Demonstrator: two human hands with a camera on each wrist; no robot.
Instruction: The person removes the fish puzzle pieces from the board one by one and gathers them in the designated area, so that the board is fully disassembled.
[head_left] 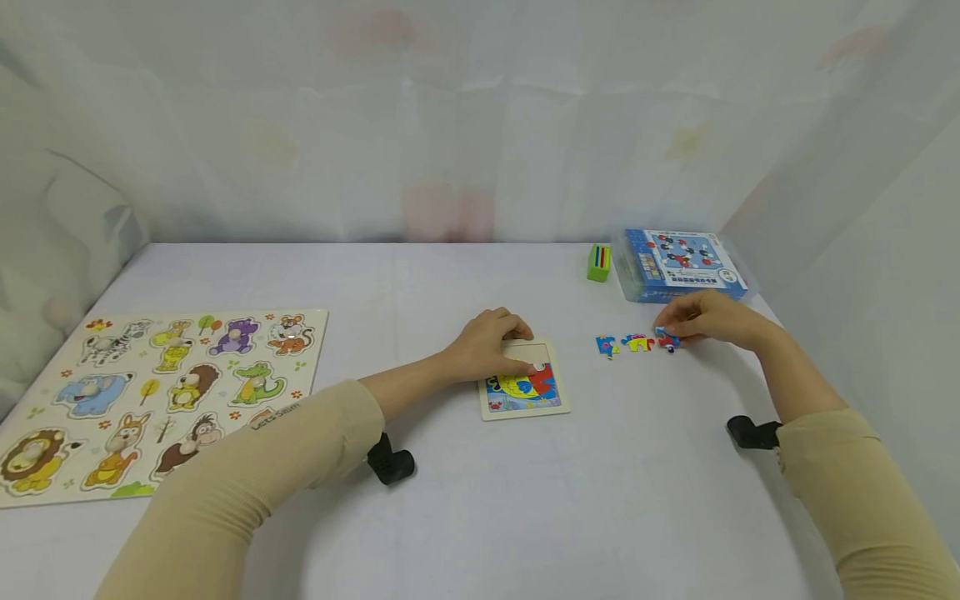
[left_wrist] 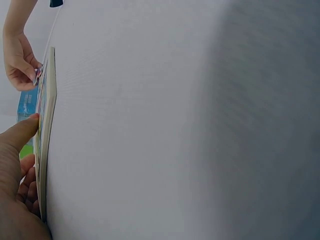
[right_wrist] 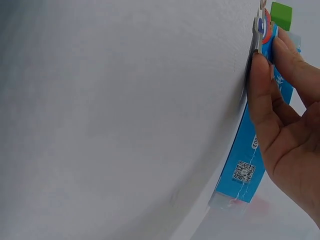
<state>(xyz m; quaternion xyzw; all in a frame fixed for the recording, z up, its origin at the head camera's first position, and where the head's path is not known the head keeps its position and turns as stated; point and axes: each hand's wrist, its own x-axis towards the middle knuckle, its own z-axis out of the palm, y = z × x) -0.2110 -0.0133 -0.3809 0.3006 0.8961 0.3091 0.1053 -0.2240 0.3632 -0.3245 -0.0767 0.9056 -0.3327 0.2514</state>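
My left hand (head_left: 491,346) holds a small wooden jigsaw board (head_left: 525,410) in the head view, thumb on its picture and fingers bent at its far left edge. The partly filled picture shows yellow, red and blue, with bare wood along the top. Off to the right, my right hand (head_left: 701,321) pinches a blue and red jigsaw piece (head_left: 665,338) with an eye printed on it. The right wrist view shows this piece (right_wrist: 267,40) between thumb and finger, close over the table. Two loose pieces, one blue (head_left: 606,344) and one mostly yellow (head_left: 638,342), lie left of it.
A large animal peg puzzle (head_left: 183,333) covers the table's left side. Behind my right hand stands a blue boxed set (head_left: 686,262) in clear plastic, with a green block (head_left: 598,262) beside it. A white curtain (head_left: 450,125) hangs along the table's back edge.
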